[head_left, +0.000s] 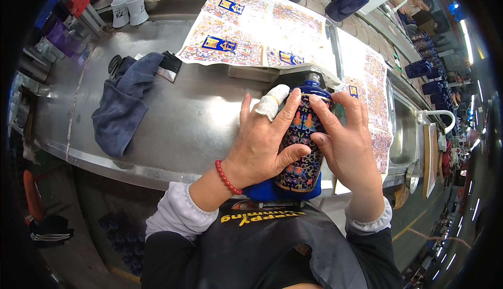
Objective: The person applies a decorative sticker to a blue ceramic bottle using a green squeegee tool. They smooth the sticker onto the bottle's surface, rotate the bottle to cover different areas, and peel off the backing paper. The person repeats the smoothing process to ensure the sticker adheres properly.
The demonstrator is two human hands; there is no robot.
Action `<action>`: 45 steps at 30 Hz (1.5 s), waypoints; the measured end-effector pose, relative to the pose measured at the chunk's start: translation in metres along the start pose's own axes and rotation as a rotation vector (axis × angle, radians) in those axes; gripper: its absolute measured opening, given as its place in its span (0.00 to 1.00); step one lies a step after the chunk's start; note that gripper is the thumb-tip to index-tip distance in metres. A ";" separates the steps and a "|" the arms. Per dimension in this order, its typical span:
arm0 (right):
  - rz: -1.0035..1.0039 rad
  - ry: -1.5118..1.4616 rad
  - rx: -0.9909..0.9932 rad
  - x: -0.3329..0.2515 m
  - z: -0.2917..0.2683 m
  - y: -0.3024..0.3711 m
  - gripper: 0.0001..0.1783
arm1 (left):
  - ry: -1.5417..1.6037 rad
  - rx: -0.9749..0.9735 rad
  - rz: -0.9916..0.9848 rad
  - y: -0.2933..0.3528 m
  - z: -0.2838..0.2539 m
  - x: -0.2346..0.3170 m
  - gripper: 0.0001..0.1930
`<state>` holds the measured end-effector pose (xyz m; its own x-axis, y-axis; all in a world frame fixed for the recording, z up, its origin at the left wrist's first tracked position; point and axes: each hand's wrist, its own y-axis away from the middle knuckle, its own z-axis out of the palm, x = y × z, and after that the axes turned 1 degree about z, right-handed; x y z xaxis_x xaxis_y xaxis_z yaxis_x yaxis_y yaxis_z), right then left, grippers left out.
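A dark blue glass bottle (pixel 300 150) with a colourful floral pattern leans back in front of me, its neck pointing away. Its lower end rests by a blue cloth pad (pixel 255 191) at the counter's near edge. My left hand (pixel 259 145) lies on the bottle's left side, fingers spread, index fingertip near the shoulder and thumb across the front. One of its fingers wears a white wrap (pixel 270 103). With thumb and index on the front, my right hand (pixel 347 140) curves its other fingers round the right side, partly hiding that edge.
Printed pattern sheets (pixel 251 27) lie beyond the bottle on the metal counter (pixel 178 116). A blue-grey towel (pixel 126 100) lies at left, with two white cups (pixel 129 10) farther back. Blue bottles (pixel 347 1) stand behind the sheets. A sink (pixel 404 132) is at right.
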<state>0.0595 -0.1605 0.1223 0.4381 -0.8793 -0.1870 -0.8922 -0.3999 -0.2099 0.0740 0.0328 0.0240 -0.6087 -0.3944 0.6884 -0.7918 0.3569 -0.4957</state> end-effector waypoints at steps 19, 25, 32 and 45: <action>0.004 0.014 -0.021 0.000 -0.003 0.009 0.31 | 0.041 -0.006 0.005 0.010 0.005 0.005 0.52; 0.027 -0.006 -0.021 0.000 -0.001 0.012 0.32 | -0.112 -0.009 0.058 0.012 0.002 0.010 0.49; 0.032 -0.008 -0.056 -0.005 -0.008 0.018 0.33 | 0.066 0.013 -0.034 0.018 0.000 0.011 0.52; 0.026 0.046 -0.092 -0.011 -0.008 0.021 0.32 | -0.069 0.012 0.044 0.026 0.004 0.010 0.49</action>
<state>0.0350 -0.1609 0.1279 0.4106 -0.9000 -0.1465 -0.9106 -0.3965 -0.1163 0.0469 0.0352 0.0160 -0.6444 -0.4362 0.6281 -0.7647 0.3648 -0.5312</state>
